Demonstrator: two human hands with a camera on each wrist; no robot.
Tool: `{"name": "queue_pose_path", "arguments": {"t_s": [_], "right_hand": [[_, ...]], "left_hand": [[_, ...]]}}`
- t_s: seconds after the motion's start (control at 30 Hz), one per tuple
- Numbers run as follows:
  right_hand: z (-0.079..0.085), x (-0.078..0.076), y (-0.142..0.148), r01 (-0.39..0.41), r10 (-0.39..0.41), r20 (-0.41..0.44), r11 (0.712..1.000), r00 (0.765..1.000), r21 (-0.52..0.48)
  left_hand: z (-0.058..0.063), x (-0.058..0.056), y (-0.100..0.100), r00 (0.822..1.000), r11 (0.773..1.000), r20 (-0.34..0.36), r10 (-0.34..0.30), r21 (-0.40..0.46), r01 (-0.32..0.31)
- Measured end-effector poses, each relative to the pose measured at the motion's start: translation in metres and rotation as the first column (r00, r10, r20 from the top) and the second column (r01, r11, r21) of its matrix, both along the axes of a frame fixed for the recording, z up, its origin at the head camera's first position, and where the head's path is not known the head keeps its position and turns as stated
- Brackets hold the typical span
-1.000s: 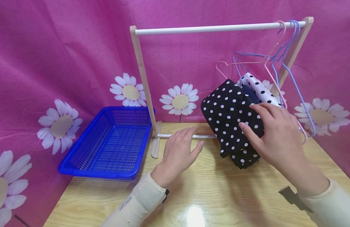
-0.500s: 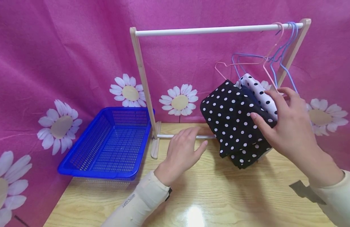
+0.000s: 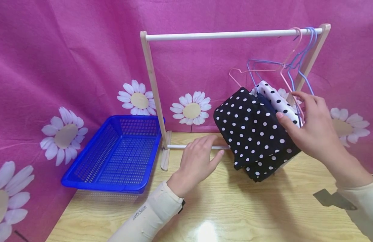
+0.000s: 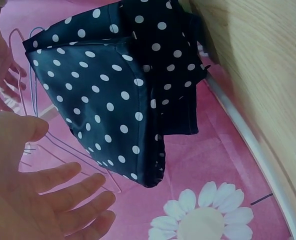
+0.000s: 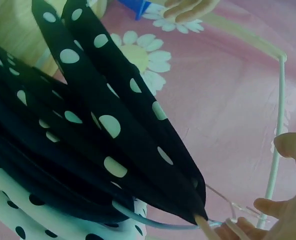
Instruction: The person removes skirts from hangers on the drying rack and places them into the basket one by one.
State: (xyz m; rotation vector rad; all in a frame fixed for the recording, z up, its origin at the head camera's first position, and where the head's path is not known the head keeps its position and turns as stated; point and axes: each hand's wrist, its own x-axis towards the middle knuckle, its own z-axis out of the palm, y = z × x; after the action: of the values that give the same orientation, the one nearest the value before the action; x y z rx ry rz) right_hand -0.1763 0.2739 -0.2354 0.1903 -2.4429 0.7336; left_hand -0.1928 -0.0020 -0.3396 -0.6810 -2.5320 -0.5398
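Black, white-dotted fabric (image 3: 250,127) hung folded over a pink wire hanger (image 3: 259,70), scene right; your left hand (image 3: 197,161) was relaxed, empty; couldn't tell if your right hand (image 3: 318,129) gripped anything. Light touches probably suited those folds best.

I log the front cloth (image 3: 250,127) as black, white-dotted; middle cloth (image 3: 266,102), navy; rear cloth (image 3: 275,97), white, black-dotted; hangers (image 3: 262,70), pink and blue; basket (image 3: 123,161), blue; backdrop (image 3: 83,43), magenta with white, yellow-centred flowers (image 3: 191,110).
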Motion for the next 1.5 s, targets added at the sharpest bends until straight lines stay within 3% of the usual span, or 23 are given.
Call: {"name": "queue_pose_path", "arguments": {"t_s": [0.23, 0.43, 0.5, 0.53, 0.6, 0.7, 0.73, 0.77, 0.87, 1.13, 1.2, 1.5], "right_hand": [[0.002, -0.008, 0.01, -0.065, 0.073, 0.053, 0.988, 0.996, -0.141], [0.006, -0.016, 0.022, -0.068, 0.113, 0.167, 0.965, 0.979, -0.253], [0.007, -0.018, 0.025, -0.093, 0.16, 0.188, 0.943, 0.969, -0.321], [0.007, -0.02, 0.028, -0.122, 0.209, 0.194, 0.915, 0.958, -0.385], [0.006, -0.022, 0.033, -0.173, 0.319, 0.194, 0.828, 0.928, -0.533], [0.004, -0.026, 0.039, -0.211, 0.473, 0.16, 0.637, 0.866, -0.742], [0.004, -0.028, 0.041, -0.211, 0.51, 0.149, 0.58, 0.847, -0.787], [0.004, -0.029, 0.043, -0.205, 0.533, 0.144, 0.541, 0.834, -0.816], [0.005, -0.033, 0.047, -0.184, 0.595, 0.137, 0.446, 0.792, -0.876], [0.01, -0.04, 0.051, -0.132, 0.688, 0.121, 0.303, 0.716, -0.944], [0.01, -0.04, 0.051, -0.116, 0.694, 0.13, 0.296, 0.708, -0.948], [0.01, -0.038, 0.049, -0.108, 0.689, 0.181, 0.354, 0.702, -0.929]], "left_hand": [[0.0, 0.0, 0.0, 1.0, 1.0, 0.01, 0.017, -0.012, -0.017], [-0.001, -0.001, 0.001, 0.999, 0.999, 0.014, 0.029, -0.026, -0.029], [-0.001, -0.001, 0.002, 0.999, 0.999, 0.02, 0.029, -0.026, -0.028], [-0.001, -0.001, 0.002, 0.999, 0.999, 0.021, 0.028, -0.025, -0.027], [-0.001, -0.002, 0.003, 0.999, 0.999, 0.025, 0.027, -0.027, -0.026], [-0.002, -0.002, 0.005, 0.999, 0.999, 0.029, 0.025, -0.025, -0.024], [-0.002, -0.002, 0.005, 0.999, 0.999, 0.03, 0.025, -0.024, -0.024], [-0.002, -0.002, 0.006, 0.999, 0.999, 0.033, 0.025, -0.022, -0.024], [-0.002, -0.002, 0.008, 0.999, 1.0, 0.032, 0.019, -0.018, -0.019], [-0.002, -0.002, 0.012, 1.0, 1.0, -0.004, 0.001, -0.015, -0.001], [-0.001, -0.001, 0.013, 1.0, 1.0, -0.008, 0.003, -0.02, -0.003], [-0.004, -0.001, 0.016, 1.0, 1.0, 0.009, 0.008, -0.028, -0.008]]}}
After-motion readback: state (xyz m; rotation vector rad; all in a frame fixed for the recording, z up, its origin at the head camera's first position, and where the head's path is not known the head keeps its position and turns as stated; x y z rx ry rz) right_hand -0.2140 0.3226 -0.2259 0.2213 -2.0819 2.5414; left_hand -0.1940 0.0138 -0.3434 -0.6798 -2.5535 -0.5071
